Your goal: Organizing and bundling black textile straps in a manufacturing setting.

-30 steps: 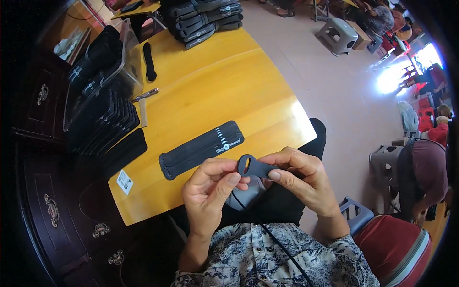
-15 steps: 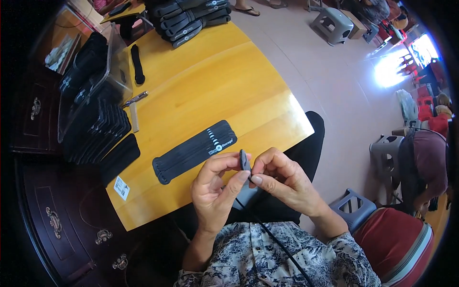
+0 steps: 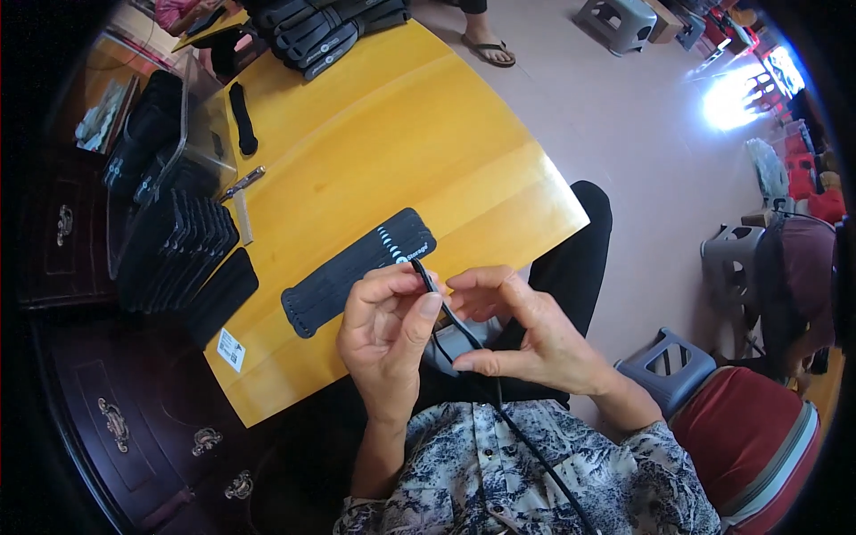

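Note:
My left hand [image 3: 388, 334] pinches a narrow black strap [image 3: 448, 312] between thumb and fingers, seen nearly edge-on above my lap. Just right of it, my right hand [image 3: 535, 339] has its thumb and fingers spread around the strap's lower part. The thumb tip is close to the strap; whether it touches I cannot tell. Beyond my left hand, a fanned row of black straps [image 3: 343, 281] with white print lies on the yellow table [image 3: 383, 134]. A thin black cord [image 3: 544, 468] runs down over my patterned shirt.
At the left stand a clear plastic bin [image 3: 203, 134] of black straps and an upright stack of black pieces [image 3: 174, 245]. A pen [image 3: 241, 183], a single strap [image 3: 242, 120] and a white label [image 3: 230, 350] lie nearby. Strap bundles [image 3: 316, 31] fill the far edge. Grey stools [image 3: 664, 367] stand right.
My right hand has loosened its pinch and spread its fingers. The strap is now tilted and shows more length. My left hand has shifted slightly left. A sandalled foot has moved at the far side.

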Motion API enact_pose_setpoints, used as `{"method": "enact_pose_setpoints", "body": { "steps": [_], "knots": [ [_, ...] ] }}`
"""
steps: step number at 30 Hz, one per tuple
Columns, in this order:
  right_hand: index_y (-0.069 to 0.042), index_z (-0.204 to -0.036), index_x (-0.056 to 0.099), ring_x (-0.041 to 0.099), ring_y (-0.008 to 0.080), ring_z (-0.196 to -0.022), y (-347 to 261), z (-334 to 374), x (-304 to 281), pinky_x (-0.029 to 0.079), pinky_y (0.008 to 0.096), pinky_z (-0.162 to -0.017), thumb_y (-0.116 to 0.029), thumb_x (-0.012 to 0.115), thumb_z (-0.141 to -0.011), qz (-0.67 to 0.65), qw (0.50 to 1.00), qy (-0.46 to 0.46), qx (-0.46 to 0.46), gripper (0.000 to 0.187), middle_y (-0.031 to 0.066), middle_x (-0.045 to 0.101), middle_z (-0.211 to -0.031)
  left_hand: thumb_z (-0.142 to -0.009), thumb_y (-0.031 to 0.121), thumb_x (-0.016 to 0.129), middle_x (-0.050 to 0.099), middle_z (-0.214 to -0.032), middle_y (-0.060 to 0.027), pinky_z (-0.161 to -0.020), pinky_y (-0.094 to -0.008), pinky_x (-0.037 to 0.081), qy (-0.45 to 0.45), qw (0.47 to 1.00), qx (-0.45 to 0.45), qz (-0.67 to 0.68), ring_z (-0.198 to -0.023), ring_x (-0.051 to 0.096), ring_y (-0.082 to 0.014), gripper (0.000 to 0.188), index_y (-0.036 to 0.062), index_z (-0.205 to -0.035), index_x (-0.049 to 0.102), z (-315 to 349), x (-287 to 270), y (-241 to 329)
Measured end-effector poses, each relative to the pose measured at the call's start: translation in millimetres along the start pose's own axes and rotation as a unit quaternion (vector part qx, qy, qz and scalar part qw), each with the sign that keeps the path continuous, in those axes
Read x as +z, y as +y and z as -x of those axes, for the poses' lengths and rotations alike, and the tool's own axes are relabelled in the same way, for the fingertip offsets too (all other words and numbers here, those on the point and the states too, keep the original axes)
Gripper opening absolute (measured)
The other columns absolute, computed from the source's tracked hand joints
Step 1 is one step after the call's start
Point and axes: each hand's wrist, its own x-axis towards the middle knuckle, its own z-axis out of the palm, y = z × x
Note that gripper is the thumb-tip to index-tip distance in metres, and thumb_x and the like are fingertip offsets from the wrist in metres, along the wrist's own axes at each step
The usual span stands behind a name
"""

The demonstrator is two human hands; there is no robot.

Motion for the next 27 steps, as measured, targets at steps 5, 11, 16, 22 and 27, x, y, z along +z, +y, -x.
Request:
{"method": "enact_pose_setpoints", "body": {
  "steps": [5, 11, 16, 22, 27],
  "knots": [
    [-0.001, -0.125, 0.046, 0.064, 0.0168, -0.094, 11.5, 17.8, -7.7, 0.051, 0.0298, -0.084, -0.009, 0.063, -0.09, -0.063, 0.989, -0.054, 0.124, 0.04, 0.0102, 0.065, -0.104, -0.085, -0.009, 0.06, 0.058, -0.102, -0.0137, -0.075, -0.028, 0.053, 0.076, 0.996, 0.022, -0.039, -0.086, 0.063, -0.0178, 0.02, -0.0027, -0.101, 0.05, -15.9, -4.9, 1.2],
    [0.001, -0.107, 0.054, 0.067, 0.0141, -0.078, 29.1, 46.4, -32.0, 0.055, 0.0239, -0.07, -0.01, 0.05, -0.099, -0.219, 0.959, 0.082, 0.163, 0.014, 0.0132, 0.067, -0.095, -0.09, -0.001, 0.059, 0.056, -0.094, -0.0114, -0.071, -0.0264, 0.052, 0.145, 0.984, 0.078, -0.061, -0.078, 0.063, -0.0184, 0.013, -0.0001, -0.099, 0.05, -48.6, -17.3, 12.8],
    [-0.002, -0.113, 0.053, 0.065, 0.0143, -0.088, 20.3, 51.1, -40.0, 0.054, 0.0251, -0.074, -0.021, 0.06, -0.094, -0.207, 0.961, 0.124, 0.136, 0.028, 0.0123, 0.065, -0.105, -0.09, -0.001, 0.059, 0.055, -0.095, -0.009, -0.071, -0.0304, 0.052, 0.095, 0.994, 0.05, -0.005, -0.077, 0.063, -0.0195, 0.014, 0.0009, -0.101, 0.051, -66.0, -4.8, -7.7],
    [-0.003, -0.133, 0.041, 0.057, 0.0173, -0.106, 27.8, 54.3, -16.6, 0.051, 0.0309, -0.083, -0.027, 0.069, -0.087, -0.152, 0.977, 0.075, 0.132, 0.059, 0.0112, 0.055, -0.123, -0.091, 0.004, 0.061, 0.056, -0.095, -0.0072, -0.074, -0.0309, 0.051, 0.059, 0.997, 0.016, 0.043, -0.08, 0.063, -0.0198, 0.015, 0.0029, -0.102, 0.051, -72.8, 40.3, -23.3],
    [0.001, -0.11, 0.062, 0.065, 0.0097, -0.074, 16.1, 61.5, -22.4, 0.054, 0.0226, -0.068, -0.01, 0.049, -0.099, -0.198, 0.96, 0.134, 0.148, 0.02, 0.0065, 0.068, -0.087, -0.092, 0.006, 0.061, 0.059, -0.095, -0.0063, -0.076, -0.029, 0.051, 0.056, 0.995, -0.028, 0.079, -0.081, 0.064, -0.0188, 0.014, 0.0036, -0.103, 0.052, -77.6, 46.3, -31.8]
  ]
}}
